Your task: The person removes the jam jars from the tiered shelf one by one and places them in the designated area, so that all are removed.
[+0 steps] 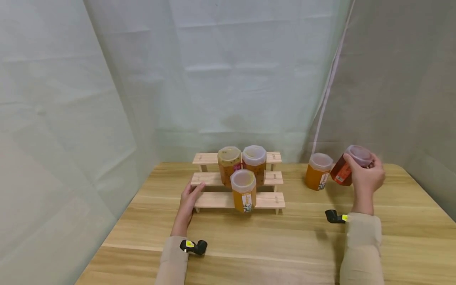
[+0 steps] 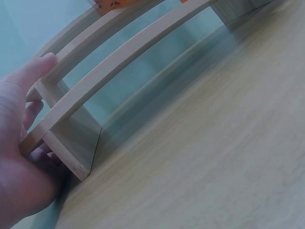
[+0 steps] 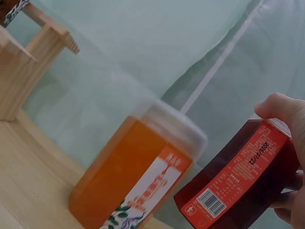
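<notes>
My right hand [image 1: 370, 177] grips a dark red jar [image 3: 238, 176] near its pale lid, thumb on one side and fingers on the other. In the head view that jar leans to the right, and its red barcode label shows. Beside it an orange jar [image 1: 316, 177] with a frosted lid stands on the table. My left hand [image 1: 189, 200] holds the left end of a three-tier wooden display rack [image 1: 213, 200]; in the left wrist view the thumb lies at a tier and the fingers go behind the end. Another orange jar [image 1: 244, 190] is on the lowest tier.
Two brownish speckled jars, one with a yellowish lid [image 1: 229, 156] and one with a whitish lid [image 1: 254, 155], stand side by side behind the orange one on the rack. Pale cloth [image 1: 231, 79] hangs behind the wooden table [image 1: 256, 245].
</notes>
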Available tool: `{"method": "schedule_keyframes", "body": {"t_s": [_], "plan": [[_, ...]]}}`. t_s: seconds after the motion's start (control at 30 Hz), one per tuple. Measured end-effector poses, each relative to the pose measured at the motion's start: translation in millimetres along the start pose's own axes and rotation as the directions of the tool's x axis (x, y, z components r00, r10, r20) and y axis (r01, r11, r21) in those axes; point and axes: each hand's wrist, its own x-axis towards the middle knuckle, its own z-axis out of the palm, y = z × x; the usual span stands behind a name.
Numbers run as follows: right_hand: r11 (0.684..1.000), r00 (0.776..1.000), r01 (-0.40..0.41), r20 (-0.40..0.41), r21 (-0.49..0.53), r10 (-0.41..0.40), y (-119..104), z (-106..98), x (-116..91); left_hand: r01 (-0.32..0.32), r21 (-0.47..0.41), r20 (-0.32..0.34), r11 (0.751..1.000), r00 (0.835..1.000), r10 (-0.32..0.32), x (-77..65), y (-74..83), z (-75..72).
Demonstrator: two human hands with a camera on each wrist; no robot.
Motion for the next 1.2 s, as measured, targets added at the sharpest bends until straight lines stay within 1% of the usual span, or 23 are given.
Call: {"method": "schedule_keyframes", "body": {"t_s": [0.1, 0.17, 0.27, 0.37, 0.4, 0.5, 0.6, 0.63, 0.87, 1.0, 1.2], "plan": [[1.000, 1.000, -0.025, 0.010, 0.009, 0.025, 6.3, 0.9, 2.3, -0.002, -0.006, 0.000, 1.000, 1.000, 0.002, -0.3, 1.1, -0.2], [0.998, 0.998, -0.059, 0.023, 0.017, 0.059, 11.7, 1.2, 3.9, -0.001, -0.008, 0.002, 1.000, 1.000, 0.001, 0.2, 1.0, -0.4], [0.995, 0.993, -0.096, 0.076, 0.012, 0.095, 22.9, 2.2, 5.7, -0.004, -0.013, 0.001, 1.000, 1.000, 0.004, 0.7, 0.2, -0.5], [0.996, 0.988, -0.088, 0.129, 0.024, 0.084, 35.3, 4.7, 7.2, -0.017, -0.011, 0.002, 1.000, 1.000, 0.017, 0.6, -0.9, -0.5], [0.997, 0.988, -0.076, 0.141, 0.032, 0.070, 38.9, 5.5, 7.7, -0.014, -0.012, 0.006, 1.000, 1.000, 0.014, -1.6, 2.5, 0.0], [0.998, 0.987, -0.035, 0.159, 0.056, 0.025, 44.7, 7.6, 8.7, -0.017, -0.009, 0.005, 1.000, 1.000, 0.017, -1.5, 2.4, 0.4], [0.996, 0.985, -0.024, 0.171, 0.083, 0.010, 45.5, 8.5, 8.7, -0.009, -0.005, -0.005, 1.000, 1.000, 0.009, -1.2, 2.9, 0.6], [0.995, 0.984, -0.029, 0.176, 0.096, 0.012, 45.0, 8.7, 8.4, -0.012, -0.001, -0.013, 1.000, 1.000, 0.012, 0.9, -0.4, 0.3], [0.989, 0.982, -0.046, 0.190, 0.140, 0.019, 42.2, 10.5, 6.3, -0.013, 0.002, -0.018, 1.000, 1.000, 0.013, 0.7, 1.1, 0.0], [0.988, 0.975, -0.064, 0.219, 0.139, 0.033, 41.6, 9.6, 6.8, -0.016, -0.009, -0.014, 1.000, 1.000, 0.016, 0.8, 0.9, -0.5], [0.993, 0.954, -0.057, 0.299, 0.099, 0.025, 40.9, 3.9, 9.1, -0.012, -0.012, -0.003, 1.000, 1.000, 0.012, 1.2, -0.4, -1.0]]}}
